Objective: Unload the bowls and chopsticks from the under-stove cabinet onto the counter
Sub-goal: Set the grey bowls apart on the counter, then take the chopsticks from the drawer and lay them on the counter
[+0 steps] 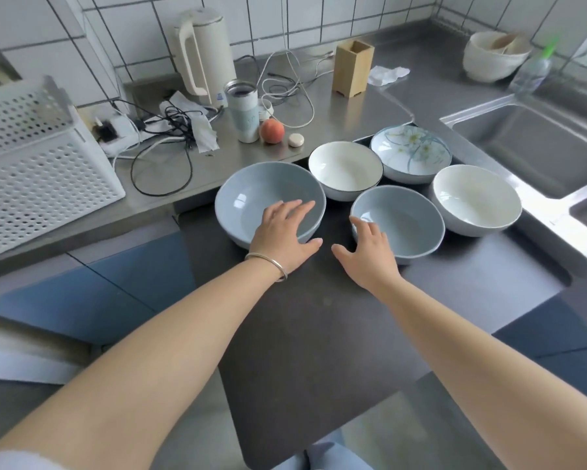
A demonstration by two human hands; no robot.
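L hand fingers spread, nearly straight, laid over near rim of big blue bowl; fingertips reaching into bowl interior, thumb splayed toward R, outside the wall. Not pinching anything. R hand fingers also spread and relaxed, index tip at near-left rim of small blue bowl, thumb out toward L hand; touching vs just off rim – cannot tell. Nothing held in either.

Key relation: each bowl straight ahead of its own hand, away from body; L nearer big bowl, R nearer small one. Bowls round, so no long axis to line up w/; rims up, mouths open.

Both blue bowls on dark stove top, front row, toward its far edge. Behind them: white bowl w/ dark rim, flower-pattern bowl at far-right corner, plain white bowl by right edge next to sink. All five upright, empty, packed close, some nearly touching.

Look: glazed ceramic, matte blue-grey, smooth, prob. slippery-ish.

Chopsticks not seen. Wooden holder on steel counter at back, looks empty.

Judgement: bowls prob. done, chopsticks left.
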